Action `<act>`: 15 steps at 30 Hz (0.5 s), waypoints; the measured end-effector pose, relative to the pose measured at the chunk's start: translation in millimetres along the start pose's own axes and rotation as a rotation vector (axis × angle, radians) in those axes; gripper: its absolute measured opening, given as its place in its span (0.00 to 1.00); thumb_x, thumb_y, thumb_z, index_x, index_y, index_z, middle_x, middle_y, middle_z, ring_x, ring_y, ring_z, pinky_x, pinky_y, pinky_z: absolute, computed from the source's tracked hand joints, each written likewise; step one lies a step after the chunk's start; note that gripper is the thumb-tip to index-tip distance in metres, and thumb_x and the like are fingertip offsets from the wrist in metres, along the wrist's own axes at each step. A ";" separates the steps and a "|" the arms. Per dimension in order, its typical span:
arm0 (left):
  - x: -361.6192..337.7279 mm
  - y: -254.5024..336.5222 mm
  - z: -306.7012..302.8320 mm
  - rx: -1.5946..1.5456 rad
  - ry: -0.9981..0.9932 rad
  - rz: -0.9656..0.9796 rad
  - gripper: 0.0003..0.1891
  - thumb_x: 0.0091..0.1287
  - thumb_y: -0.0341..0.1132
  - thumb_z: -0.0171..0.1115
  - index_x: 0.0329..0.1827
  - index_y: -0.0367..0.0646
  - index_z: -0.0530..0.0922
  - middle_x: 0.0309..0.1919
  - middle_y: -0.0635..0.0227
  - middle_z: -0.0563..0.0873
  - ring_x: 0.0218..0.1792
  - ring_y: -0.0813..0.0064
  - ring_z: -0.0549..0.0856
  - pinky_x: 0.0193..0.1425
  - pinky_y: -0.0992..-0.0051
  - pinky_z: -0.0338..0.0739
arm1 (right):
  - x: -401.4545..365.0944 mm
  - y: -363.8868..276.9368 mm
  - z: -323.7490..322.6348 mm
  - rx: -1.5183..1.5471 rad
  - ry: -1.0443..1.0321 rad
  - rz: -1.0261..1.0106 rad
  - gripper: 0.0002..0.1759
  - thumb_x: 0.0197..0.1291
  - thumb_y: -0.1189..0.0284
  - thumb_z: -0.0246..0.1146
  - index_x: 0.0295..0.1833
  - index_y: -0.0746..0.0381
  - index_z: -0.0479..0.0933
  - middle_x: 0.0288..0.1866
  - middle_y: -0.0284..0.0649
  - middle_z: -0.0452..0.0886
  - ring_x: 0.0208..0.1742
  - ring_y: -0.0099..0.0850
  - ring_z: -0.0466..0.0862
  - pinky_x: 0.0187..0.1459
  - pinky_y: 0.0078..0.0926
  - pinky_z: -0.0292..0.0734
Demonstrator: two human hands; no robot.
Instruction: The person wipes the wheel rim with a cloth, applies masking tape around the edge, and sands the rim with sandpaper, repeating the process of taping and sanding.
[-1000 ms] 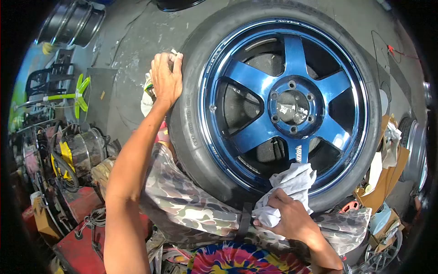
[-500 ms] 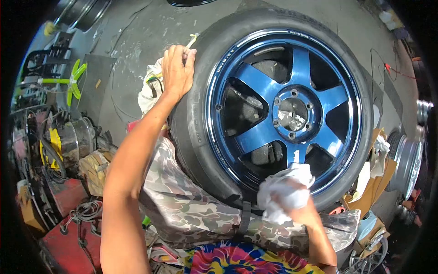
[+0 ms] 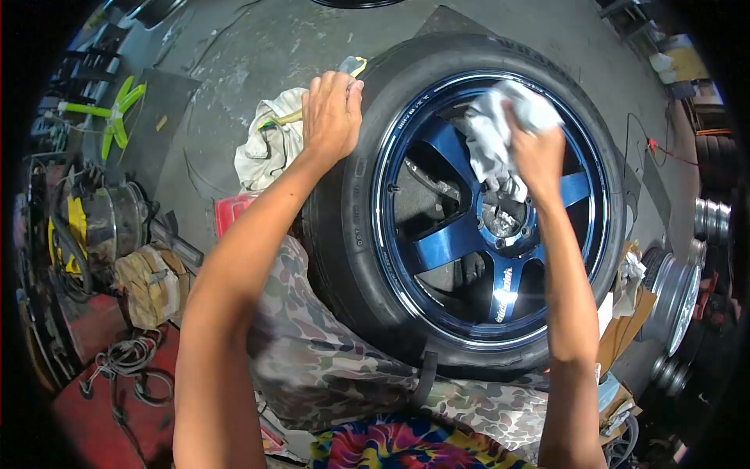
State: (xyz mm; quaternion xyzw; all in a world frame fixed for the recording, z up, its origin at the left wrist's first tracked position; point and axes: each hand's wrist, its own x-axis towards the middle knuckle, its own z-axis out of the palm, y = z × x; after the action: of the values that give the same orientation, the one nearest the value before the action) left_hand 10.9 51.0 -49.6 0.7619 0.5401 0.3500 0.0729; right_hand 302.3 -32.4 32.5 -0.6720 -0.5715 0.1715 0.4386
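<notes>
A blue six-spoke wheel (image 3: 449, 244) with a black tire (image 3: 344, 227) around it lies tilted up in front of me, close to my camouflage-covered legs. My right hand (image 3: 537, 152) is closed on a bunched white cloth (image 3: 488, 129), which covers the upper spoke and part of the rim. At the tire's left edge, my left hand (image 3: 332, 113) curls its fingers over the rubber; the fingertips are partly hidden. Just past them shows a small yellow-edged piece (image 3: 354, 66). White lettering marks the bottom spoke.
An off-white fabric bundle (image 3: 269, 144) with yellow-green trim lies left of the tire. A bright green fan-shaped part (image 3: 117, 117) stands farther left. Coiled cable (image 3: 129, 356) rests on a red surface at lower left. Silver wheels (image 3: 670, 301) and cardboard (image 3: 629, 324) sit to the right.
My right hand has carried the white cloth from the bottom spoke up to the top spoke. The left hand remains at the tire's edge. The view has shifted slightly.
</notes>
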 end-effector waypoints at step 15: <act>-2.8 -4.5 0.9 -0.060 0.077 0.092 0.06 0.76 0.35 0.60 0.43 0.43 0.77 0.42 0.60 0.81 0.45 0.52 0.80 0.50 0.54 0.70 | -98.5 -30.9 61.1 0.047 -0.826 -0.488 0.21 0.48 0.79 0.72 0.51 0.56 0.84 0.46 0.49 0.89 0.48 0.50 0.91 0.50 0.47 0.88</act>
State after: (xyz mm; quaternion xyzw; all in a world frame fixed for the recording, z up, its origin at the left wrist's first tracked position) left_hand 7.5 50.5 -53.7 0.7694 0.4962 0.3981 0.0584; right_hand 210.2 -100.1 -3.9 -0.3838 -0.8350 0.3290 0.2175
